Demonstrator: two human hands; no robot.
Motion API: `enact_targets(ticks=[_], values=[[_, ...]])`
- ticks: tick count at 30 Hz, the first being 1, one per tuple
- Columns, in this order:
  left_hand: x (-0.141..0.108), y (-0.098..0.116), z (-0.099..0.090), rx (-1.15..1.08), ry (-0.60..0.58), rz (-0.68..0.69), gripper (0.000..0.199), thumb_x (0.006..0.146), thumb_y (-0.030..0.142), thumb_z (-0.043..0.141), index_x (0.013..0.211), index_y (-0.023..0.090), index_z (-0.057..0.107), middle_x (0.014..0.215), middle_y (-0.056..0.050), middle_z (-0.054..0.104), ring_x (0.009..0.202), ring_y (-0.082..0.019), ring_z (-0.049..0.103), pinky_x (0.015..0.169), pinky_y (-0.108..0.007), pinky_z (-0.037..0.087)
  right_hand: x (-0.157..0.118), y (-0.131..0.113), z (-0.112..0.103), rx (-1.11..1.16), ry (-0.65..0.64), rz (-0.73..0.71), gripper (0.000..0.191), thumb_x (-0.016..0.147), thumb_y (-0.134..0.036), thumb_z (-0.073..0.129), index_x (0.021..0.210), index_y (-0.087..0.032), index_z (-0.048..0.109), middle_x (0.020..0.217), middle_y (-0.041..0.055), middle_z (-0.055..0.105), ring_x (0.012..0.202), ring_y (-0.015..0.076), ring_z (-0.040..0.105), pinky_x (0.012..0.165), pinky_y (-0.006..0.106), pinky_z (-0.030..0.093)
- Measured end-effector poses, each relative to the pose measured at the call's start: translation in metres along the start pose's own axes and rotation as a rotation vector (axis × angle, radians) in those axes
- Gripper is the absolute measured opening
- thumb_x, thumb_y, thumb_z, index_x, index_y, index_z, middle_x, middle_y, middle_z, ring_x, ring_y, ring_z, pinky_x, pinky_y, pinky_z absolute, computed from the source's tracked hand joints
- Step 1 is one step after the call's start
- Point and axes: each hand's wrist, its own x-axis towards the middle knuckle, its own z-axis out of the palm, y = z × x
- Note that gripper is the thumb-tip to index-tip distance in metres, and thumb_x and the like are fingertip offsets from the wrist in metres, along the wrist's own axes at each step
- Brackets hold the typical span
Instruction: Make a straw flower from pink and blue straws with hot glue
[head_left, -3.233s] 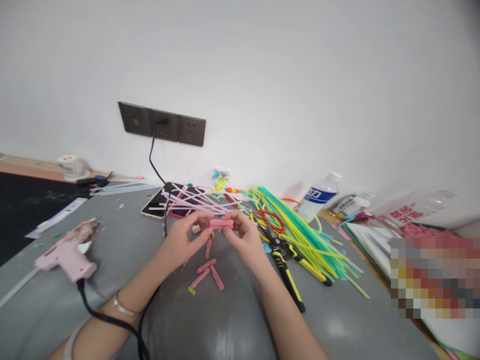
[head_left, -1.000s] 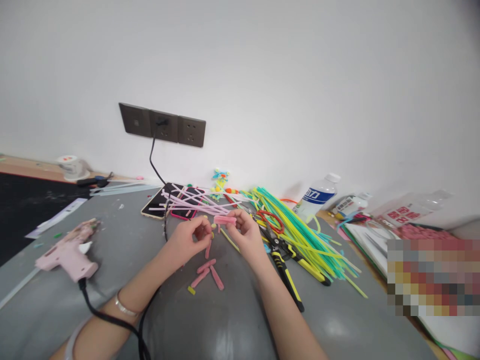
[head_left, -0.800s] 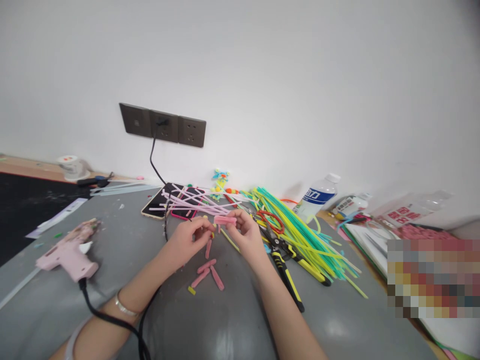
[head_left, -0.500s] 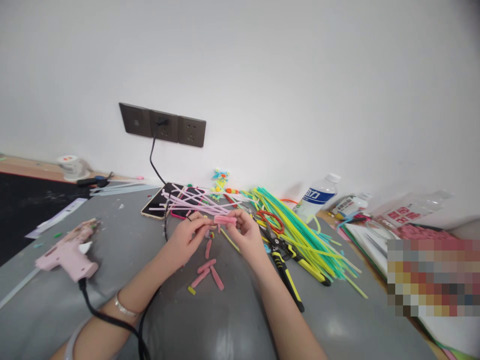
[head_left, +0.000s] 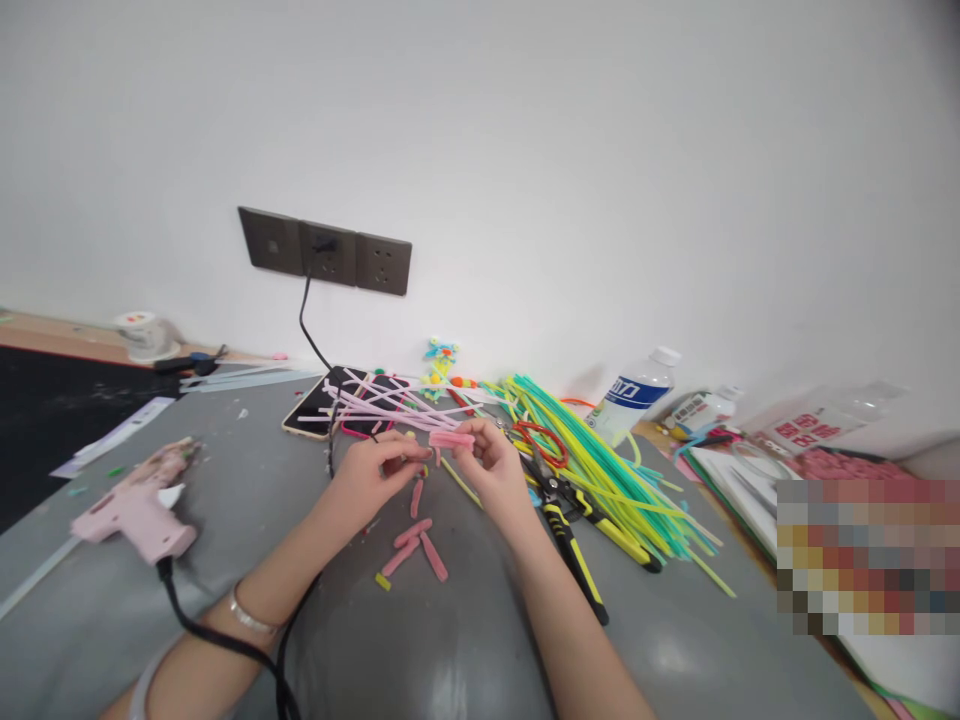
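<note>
My right hand pinches a short pink fuzzy strip, like folded chenille stem, by its right end between thumb and fingers. Just left of it, my left hand has its thumb and fingertips drawn together near the strip's free end; whether anything small is between them I cannot make out. On the grey table below the hands lie several similar pink pieces and a small yellow bit. Close to my right forearm are yellow-and-black pliers.
A pink glue gun lies at left, its black cable running under my left arm. Behind the hands are phones under pale pink stems. Green and yellow stems, a bottle and papers are on the right.
My left fingertips have shifted slightly and their grip looks changed, with the fingers straighter. My right hand and the pink strip have stayed almost in place.
</note>
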Motion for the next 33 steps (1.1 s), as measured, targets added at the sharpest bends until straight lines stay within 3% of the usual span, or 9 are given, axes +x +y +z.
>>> enact_targets(ticks=[8,13,18,21,26,33], values=[[-0.0008,0.0002,0.0013,0.011,-0.030,0.003,0.024,0.087,0.023,0.051,0.091,0.017,0.075,0.082,-0.004,0.067,0.055,-0.010,0.051,0.053,-0.021,0.040,-0.0003,0.0010,-0.0004,-0.002,-0.008,-0.005,0.012,0.077,-0.024,0.062,0.086,-0.021,0.056,0.072,-0.0012,0.061,0.063,0.0135,0.055,0.061,0.026,0.042],[-0.0013,-0.0009,0.0018,0.016,-0.014,0.047,0.031,0.091,0.022,0.044,0.095,0.017,0.074,0.077,-0.003,0.061,0.063,-0.012,0.056,0.057,-0.022,0.043,-0.0002,0.0018,-0.0006,0.003,-0.015,-0.007,0.012,0.077,-0.024,0.063,0.087,-0.021,0.056,0.072,-0.0011,0.062,0.064,0.0134,0.055,0.061,0.026,0.042],[-0.0024,0.0035,-0.0007,0.018,0.015,-0.032,0.032,0.093,0.023,0.044,0.104,0.020,0.074,0.081,-0.004,0.063,0.074,-0.017,0.062,0.056,-0.022,0.049,0.0000,0.0017,0.0000,0.006,-0.014,-0.004,0.012,0.077,-0.025,0.063,0.086,-0.021,0.055,0.072,-0.0012,0.061,0.064,0.0135,0.055,0.061,0.026,0.042],[-0.0030,0.0047,-0.0018,0.017,0.056,-0.071,0.031,0.093,0.025,0.047,0.108,0.021,0.074,0.082,-0.004,0.063,0.076,-0.017,0.063,0.053,-0.021,0.050,-0.0001,0.0011,0.0004,0.000,-0.009,-0.005,0.013,0.077,-0.026,0.064,0.085,-0.021,0.055,0.071,-0.0011,0.061,0.063,0.0136,0.055,0.060,0.026,0.042],[-0.0032,0.0014,-0.0004,-0.012,0.130,-0.129,0.026,0.085,0.033,0.063,0.105,0.023,0.077,0.077,-0.001,0.063,0.062,-0.013,0.058,0.048,-0.021,0.050,-0.0002,0.0004,0.0012,0.002,0.002,0.004,0.015,0.076,-0.028,0.064,0.086,-0.021,0.056,0.072,-0.0009,0.061,0.062,0.0135,0.055,0.060,0.026,0.043],[-0.0033,-0.0003,0.0003,-0.091,0.160,-0.220,0.030,0.077,0.040,0.072,0.098,0.020,0.079,0.079,-0.003,0.070,0.060,-0.014,0.059,0.043,-0.020,0.049,-0.0003,0.0013,0.0027,0.050,0.004,-0.003,0.015,0.076,-0.028,0.066,0.085,-0.021,0.057,0.075,-0.0006,0.060,0.064,0.0131,0.054,0.060,0.025,0.044]])
